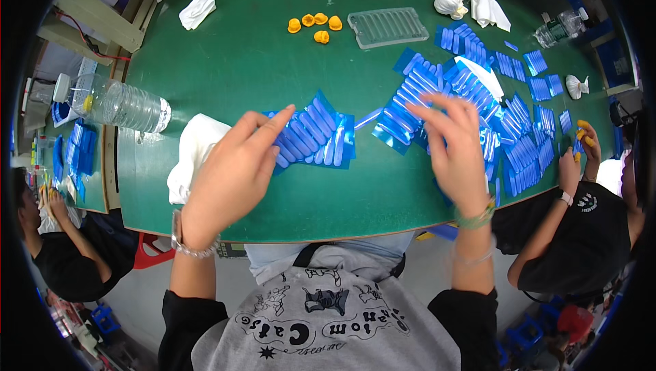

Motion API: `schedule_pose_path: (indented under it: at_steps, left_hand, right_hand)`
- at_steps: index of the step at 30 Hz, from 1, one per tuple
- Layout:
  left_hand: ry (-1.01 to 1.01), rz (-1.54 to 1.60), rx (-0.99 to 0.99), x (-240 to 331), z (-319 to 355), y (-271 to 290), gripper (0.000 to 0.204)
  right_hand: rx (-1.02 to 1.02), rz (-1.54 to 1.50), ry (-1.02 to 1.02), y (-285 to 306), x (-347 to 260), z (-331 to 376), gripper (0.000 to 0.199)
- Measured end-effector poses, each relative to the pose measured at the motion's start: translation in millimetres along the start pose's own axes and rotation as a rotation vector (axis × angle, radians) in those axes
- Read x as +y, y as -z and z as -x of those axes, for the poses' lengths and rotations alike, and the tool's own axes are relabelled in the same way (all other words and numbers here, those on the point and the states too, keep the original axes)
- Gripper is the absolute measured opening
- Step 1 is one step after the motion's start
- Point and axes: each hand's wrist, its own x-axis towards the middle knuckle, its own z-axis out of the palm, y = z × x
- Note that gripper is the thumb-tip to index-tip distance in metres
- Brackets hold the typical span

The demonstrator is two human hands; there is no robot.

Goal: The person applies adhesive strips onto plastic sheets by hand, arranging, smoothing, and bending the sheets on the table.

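Note:
My left hand (236, 159) reaches over the left edge of a small group of blue film sheets (314, 128) bearing rows of rounded blue strips. Its index finger is stretched out, the thumb lies near the strips, and I see nothing held in it. To the right, my right hand (451, 145) is over the larger spread of blue strip sheets (410, 94), its fingers apart and slightly blurred, with nothing visible between them. Whether its fingertips touch the sheet below I cannot tell. A single loose blue strip (367, 119) lies between the two groups.
A clear plastic tray (388, 27) and several yellow finger cots (321, 19) lie farther back on the green table (273, 63). Left stand a water bottle (116, 103) and a white cloth (195, 149). At right, a co-worker's yellow-tipped hands (577, 152) handle blue strips.

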Motion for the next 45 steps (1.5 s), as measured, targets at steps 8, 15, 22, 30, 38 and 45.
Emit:
schedule_pose_path:
  at_steps: [8, 15, 22, 30, 38, 45]
  left_hand:
    - [-0.024, -0.221, 0.097, -5.9, -6.7, -0.4, 0.053]
    - [-0.081, -0.12, 0.124, 7.5, -8.3, -8.1, 0.052]
    - [-0.184, -0.061, 0.137, 25.0, -8.7, -16.2, 0.046]
    - [-0.294, -0.027, 0.157, 45.6, -34.2, -28.7, 0.038]
    - [-0.252, -0.086, 0.085, 73.6, -106.9, -84.7, 0.045]
    - [-0.202, 0.046, 0.052, 82.3, -107.7, -99.6, 0.075]
  right_hand:
    - [-0.319, 0.248, 0.217, 9.4, 17.0, -49.6, 0.054]
    - [-0.143, 0.151, 0.406, -19.6, -5.0, -49.8, 0.014]
    - [-0.236, 0.189, 0.37, -3.4, 2.2, -24.6, 0.012]
    - [-0.11, 0.133, 0.224, -9.5, -29.8, 11.5, 0.019]
    - [-0.087, -0.06, 0.011, -23.5, -43.2, 36.1, 0.017]
    - [-0.098, 0.039, 0.11, -12.2, -56.2, 65.7, 0.033]
